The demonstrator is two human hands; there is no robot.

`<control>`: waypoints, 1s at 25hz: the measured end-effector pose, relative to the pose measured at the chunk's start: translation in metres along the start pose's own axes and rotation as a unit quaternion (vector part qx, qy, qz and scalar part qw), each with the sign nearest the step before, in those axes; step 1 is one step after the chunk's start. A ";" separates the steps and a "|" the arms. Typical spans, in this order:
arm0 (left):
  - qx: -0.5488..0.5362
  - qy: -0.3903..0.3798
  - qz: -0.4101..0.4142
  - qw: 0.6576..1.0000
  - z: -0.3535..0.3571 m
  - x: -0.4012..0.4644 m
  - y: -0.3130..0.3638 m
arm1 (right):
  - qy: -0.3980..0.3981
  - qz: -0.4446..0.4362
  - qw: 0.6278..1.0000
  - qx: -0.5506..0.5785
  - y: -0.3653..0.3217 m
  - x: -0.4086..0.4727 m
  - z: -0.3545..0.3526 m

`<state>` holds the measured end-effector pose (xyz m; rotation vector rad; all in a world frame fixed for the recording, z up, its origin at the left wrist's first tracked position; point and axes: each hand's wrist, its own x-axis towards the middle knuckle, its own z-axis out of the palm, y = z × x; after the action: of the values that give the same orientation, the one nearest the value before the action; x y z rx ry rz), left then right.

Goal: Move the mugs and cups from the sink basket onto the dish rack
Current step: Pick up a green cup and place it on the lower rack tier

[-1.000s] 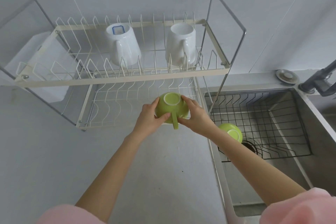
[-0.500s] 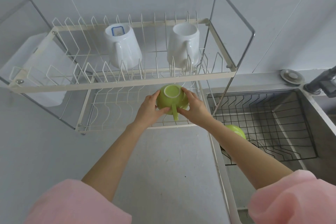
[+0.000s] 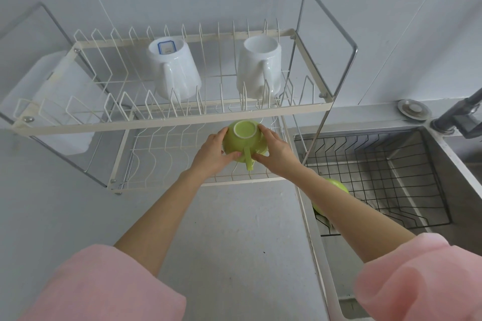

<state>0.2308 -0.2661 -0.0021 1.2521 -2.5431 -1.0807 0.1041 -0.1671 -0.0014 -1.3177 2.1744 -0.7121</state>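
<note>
A green cup (image 3: 242, 142) is held upside down, handle toward me, over the right end of the dish rack's lower tier (image 3: 161, 154). My left hand (image 3: 211, 154) grips its left side and my right hand (image 3: 276, 154) its right side. Two white mugs stand on the upper tier (image 3: 172, 118): one inverted (image 3: 173, 70), one with its mouth up (image 3: 259, 68). A second green cup (image 3: 336, 187) lies in the black wire sink basket (image 3: 391, 172), mostly hidden behind my right forearm.
The rack's steel frame post (image 3: 331, 88) stands between the rack and the sink. A faucet (image 3: 459, 114) and a round drain plug (image 3: 413, 109) sit at the sink's far right. A translucent white holder (image 3: 52, 101) hangs at the rack's left end. Grey counter lies below.
Both hands carried the green cup forward from the counter edge, in under the upper tier and over the lower tier. The view has also shifted closer to the rack.
</note>
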 end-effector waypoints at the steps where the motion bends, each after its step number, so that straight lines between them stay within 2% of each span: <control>1: 0.002 -0.003 -0.002 1.000 0.000 0.001 0.000 | 0.000 0.001 1.000 -0.001 0.000 0.000 0.000; 5: 0.015 -0.010 -0.009 1.000 0.000 0.001 0.000 | -0.003 0.007 1.000 -0.009 0.000 0.002 0.001; 10: 0.010 -0.011 -0.010 1.000 -0.005 -0.008 0.001 | -0.015 -0.011 0.997 -0.072 0.000 -0.003 0.000; 17: 0.210 0.018 0.045 0.977 -0.014 -0.057 0.016 | -0.047 -0.058 0.990 -0.116 -0.006 -0.047 -0.011; 21: 0.266 0.026 0.057 0.962 -0.004 -0.092 0.026 | -0.064 -0.089 0.980 -0.167 0.003 -0.087 -0.021; 25: 0.282 0.026 0.061 0.957 0.016 -0.121 0.041 | -0.049 -0.083 0.981 -0.167 0.018 -0.122 -0.032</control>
<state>0.2770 -0.1524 0.0369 1.1709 -2.9475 -0.2883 0.1216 -0.0445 0.0283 -1.6813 2.1862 -0.3398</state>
